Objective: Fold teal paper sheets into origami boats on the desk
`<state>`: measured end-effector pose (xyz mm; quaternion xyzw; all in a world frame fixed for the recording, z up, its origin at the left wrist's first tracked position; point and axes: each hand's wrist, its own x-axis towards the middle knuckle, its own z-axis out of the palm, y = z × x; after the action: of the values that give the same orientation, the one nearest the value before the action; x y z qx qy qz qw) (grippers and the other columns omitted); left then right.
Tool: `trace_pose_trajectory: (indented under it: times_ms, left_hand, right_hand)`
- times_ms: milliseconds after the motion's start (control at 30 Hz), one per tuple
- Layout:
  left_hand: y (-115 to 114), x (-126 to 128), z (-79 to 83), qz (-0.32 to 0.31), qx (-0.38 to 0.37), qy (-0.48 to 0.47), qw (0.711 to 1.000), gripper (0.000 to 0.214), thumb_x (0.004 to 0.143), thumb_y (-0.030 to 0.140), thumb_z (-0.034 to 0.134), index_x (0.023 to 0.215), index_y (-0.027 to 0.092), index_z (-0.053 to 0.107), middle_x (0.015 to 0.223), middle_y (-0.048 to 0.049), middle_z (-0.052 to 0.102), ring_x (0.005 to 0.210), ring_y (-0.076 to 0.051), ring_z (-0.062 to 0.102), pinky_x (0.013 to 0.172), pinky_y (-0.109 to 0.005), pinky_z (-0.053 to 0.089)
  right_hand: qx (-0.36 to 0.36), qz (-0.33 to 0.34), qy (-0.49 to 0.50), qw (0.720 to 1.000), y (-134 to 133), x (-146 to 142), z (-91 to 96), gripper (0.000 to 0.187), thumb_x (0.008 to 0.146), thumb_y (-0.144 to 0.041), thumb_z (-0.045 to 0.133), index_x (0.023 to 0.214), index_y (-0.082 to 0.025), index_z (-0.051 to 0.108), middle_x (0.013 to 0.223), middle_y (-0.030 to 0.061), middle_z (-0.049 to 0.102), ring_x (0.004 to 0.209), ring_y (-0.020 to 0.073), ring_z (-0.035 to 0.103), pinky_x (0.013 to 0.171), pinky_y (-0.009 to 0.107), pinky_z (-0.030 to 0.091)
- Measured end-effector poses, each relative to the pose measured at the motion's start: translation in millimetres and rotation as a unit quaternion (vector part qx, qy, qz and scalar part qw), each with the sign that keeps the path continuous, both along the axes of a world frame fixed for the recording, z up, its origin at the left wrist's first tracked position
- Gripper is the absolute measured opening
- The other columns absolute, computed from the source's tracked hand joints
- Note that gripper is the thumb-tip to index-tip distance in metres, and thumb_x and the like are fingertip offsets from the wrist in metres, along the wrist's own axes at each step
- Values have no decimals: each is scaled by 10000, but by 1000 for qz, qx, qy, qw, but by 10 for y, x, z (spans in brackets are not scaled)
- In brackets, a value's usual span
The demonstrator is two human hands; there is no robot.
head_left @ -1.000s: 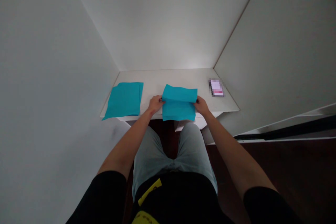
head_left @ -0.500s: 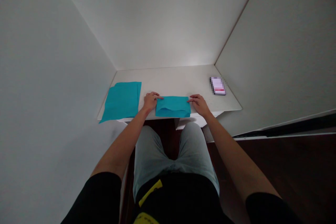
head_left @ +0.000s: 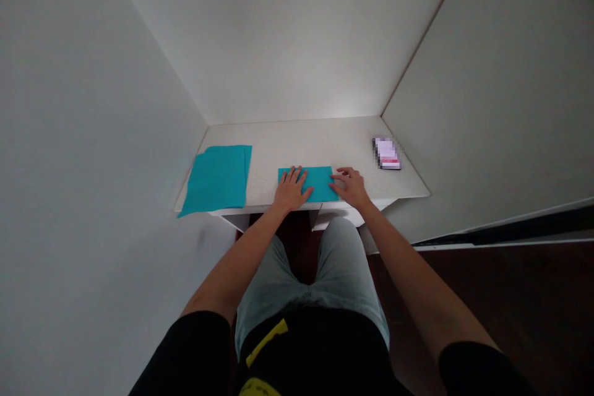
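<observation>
A folded turquoise sheet [head_left: 320, 183] lies flat near the front edge of the white desk [head_left: 297, 142]. Whether it is cloth or paper I cannot tell. My left hand [head_left: 291, 189] rests palm down on its left part, fingers spread. At the sheet's right edge is my right hand [head_left: 351, 187], its fingers apart and bent, with the tips touching or very close to that edge. Neither hand grips anything.
A stack of larger turquoise sheets [head_left: 216, 179] lies at the desk's left end, one corner over the front edge. A phone [head_left: 387, 153] with a blurred screen lies at the right. Walls close in the desk at the back and both sides.
My left hand has moved right from the sheet's left edge onto its top and spread out. The sheet's raised near layer now lies flat. My right hand has stayed by the right edge.
</observation>
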<state>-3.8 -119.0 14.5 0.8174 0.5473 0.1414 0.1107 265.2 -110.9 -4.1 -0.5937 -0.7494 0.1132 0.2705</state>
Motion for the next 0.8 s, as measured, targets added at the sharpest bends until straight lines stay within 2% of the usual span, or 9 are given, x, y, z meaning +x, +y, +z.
trace_pose_trajectory:
  times_ms: [100,167,267,367,467,600,700,800]
  left_hand:
    - [2,-12,-30,1,12,12,1000,734,1081,555,477,1712,183,433,1812,-142,334,1708,-357,236,1401,-562,120]
    - [6,-23,-35,0,15,22,1000,739,1082,556,469,1713,175,429,1815,-144,326,1711,-354,228,1402,-566,119]
    - [12,-20,-33,-2,11,41,999,732,1070,480,489,1715,140,417,1823,-152,297,1717,-345,211,1407,-550,115]
    - [23,-10,-19,-6,1,55,998,757,1036,392,523,1728,118,382,1834,-155,257,1725,-328,186,1413,-520,110]
    - [30,-38,-3,-6,-9,48,999,769,1050,426,499,1733,98,363,1832,-171,251,1725,-322,190,1415,-513,112]
    - [31,-210,3,15,-6,16,1000,811,1067,542,483,1721,73,377,1822,-209,257,1719,-351,203,1411,-549,85]
    - [43,-387,-5,28,-9,0,1000,841,1057,569,504,1734,95,347,1822,-205,260,1719,-346,208,1410,-555,67]
    - [58,-466,3,52,-19,1,998,898,1039,588,529,1731,53,324,1817,-240,241,1720,-362,193,1407,-560,48]
  right_hand:
    - [7,-6,-13,1000,-46,-202,77,441,1056,-429,558,1414,-258,750,1592,142,618,1417,391,569,1201,629,406]
    - [12,33,-16,999,-51,-437,110,519,1110,-421,432,1544,-236,649,1685,136,546,1505,363,525,1267,606,352]
    - [-15,110,-23,993,-5,-829,96,651,1138,-522,317,1640,-173,541,1769,142,428,1600,325,450,1323,532,329]
    - [-55,121,-35,990,71,-1052,11,790,1122,-646,265,1700,-139,444,1780,166,395,1663,320,361,1371,541,255]
    - [-65,98,-44,992,122,-996,-85,870,1097,-724,236,1735,-150,380,1791,160,368,1687,320,310,1396,560,177]
    - [-44,59,-45,996,138,-649,-164,956,1055,-794,282,1742,-133,357,1798,178,336,1686,367,301,1399,619,93]
    - [-31,53,-33,998,141,-402,-196,952,1029,-814,353,1751,-193,349,1793,148,359,1679,376,315,1396,645,58]
    - [-37,50,-32,998,143,-289,-206,949,1026,-804,368,1747,-188,358,1794,146,356,1685,383,297,1394,654,48]
